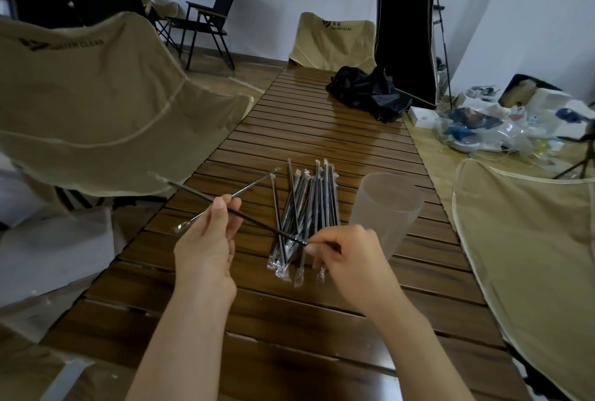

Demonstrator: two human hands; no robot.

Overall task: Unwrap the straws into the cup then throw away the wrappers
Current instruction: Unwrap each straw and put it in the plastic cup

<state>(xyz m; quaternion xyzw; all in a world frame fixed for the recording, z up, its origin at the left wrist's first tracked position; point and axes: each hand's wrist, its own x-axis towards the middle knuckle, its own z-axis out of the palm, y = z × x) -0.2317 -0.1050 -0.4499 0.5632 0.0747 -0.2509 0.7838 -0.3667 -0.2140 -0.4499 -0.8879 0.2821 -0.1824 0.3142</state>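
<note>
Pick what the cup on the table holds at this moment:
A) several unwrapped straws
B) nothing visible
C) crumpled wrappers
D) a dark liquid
B: the translucent cup stands upright on the table with nothing visible inside, while the wrapped straws lie in a pile beside it.

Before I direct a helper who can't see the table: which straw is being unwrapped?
On the slatted wooden table, left of the frosted cup, it is the black straw raised above the wrapped pile. Unlike the others, both hands pinch it.

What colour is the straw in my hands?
Black, inside a clear wrapper; the straw shows best in the head view.
</note>
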